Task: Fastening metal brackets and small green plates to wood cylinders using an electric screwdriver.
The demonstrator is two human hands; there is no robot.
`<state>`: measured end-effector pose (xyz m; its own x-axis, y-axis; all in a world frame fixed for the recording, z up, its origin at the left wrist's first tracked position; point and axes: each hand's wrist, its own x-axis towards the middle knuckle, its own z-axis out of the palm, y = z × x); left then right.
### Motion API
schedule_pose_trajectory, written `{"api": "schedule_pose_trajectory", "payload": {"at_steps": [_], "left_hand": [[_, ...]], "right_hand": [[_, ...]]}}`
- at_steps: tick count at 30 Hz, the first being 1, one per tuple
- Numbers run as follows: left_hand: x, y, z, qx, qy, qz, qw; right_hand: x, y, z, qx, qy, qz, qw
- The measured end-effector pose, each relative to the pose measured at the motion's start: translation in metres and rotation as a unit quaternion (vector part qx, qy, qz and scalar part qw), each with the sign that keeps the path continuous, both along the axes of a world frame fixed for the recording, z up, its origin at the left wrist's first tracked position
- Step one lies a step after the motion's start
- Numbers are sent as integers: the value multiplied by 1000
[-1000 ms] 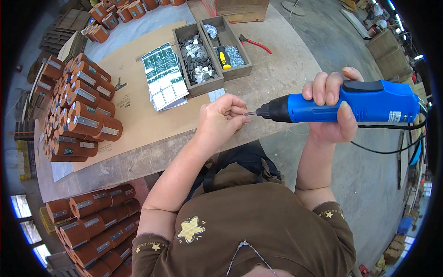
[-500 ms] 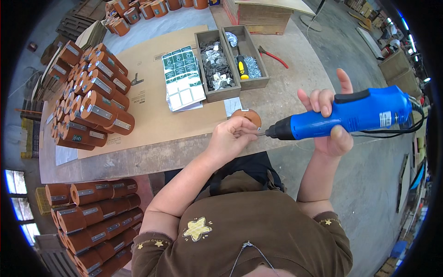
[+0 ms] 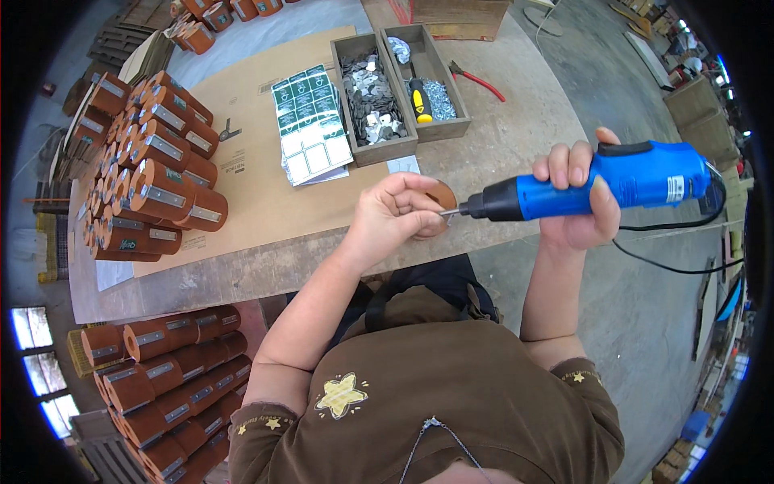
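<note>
The left hand (image 3: 395, 216) pinches a small brown disc (image 3: 441, 196) above the table edge (image 3: 242, 278), while the right hand (image 3: 576, 202) is wrapped around a blue corded electric screwdriver (image 3: 601, 181), its bit touching the disc. This looks like seating a fastener; next, steady alignment. Beyond lie wooden trays (image 3: 401, 151) of metal parts and stacked brown cylinders (image 3: 149, 165).

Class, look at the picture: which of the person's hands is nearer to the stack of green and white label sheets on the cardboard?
Left. The left hand is just below the label sheets; the right hand, gripping the blue power screwdriver, is farther right.
</note>
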<state>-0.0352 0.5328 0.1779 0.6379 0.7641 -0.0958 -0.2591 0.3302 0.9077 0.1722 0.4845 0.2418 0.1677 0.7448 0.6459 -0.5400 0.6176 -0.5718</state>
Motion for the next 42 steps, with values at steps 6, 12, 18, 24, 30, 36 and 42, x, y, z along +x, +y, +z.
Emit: {"api": "schedule_pose_trajectory", "payload": {"at_steps": [6, 12, 18, 24, 30, 36, 42], "left_hand": [[1, 6, 7, -45, -39, -14, 998], [-1, 7, 6, 7, 45, -87, 995], [3, 2, 7, 29, 67, -71, 995], [9, -1, 1, 62, 70, -72, 993], [14, 22, -2, 168, 50, -185, 967], [24, 122, -2, 316, 192, 52, 928], [12, 170, -44, 555, 576, 40, 599]], "right_hand": [[21, 1, -9, -31, 107, -15, 994], [17, -1, -4, -33, 98, -29, 994], [20, -1, -9, -20, 83, -16, 996], [19, -3, -15, -15, 83, -16, 996], [26, -6, -16, -32, 98, -26, 994], [41, -10, -23, -25, 158, -13, 987], [45, -21, -20, -23, 150, -21, 988]]}}
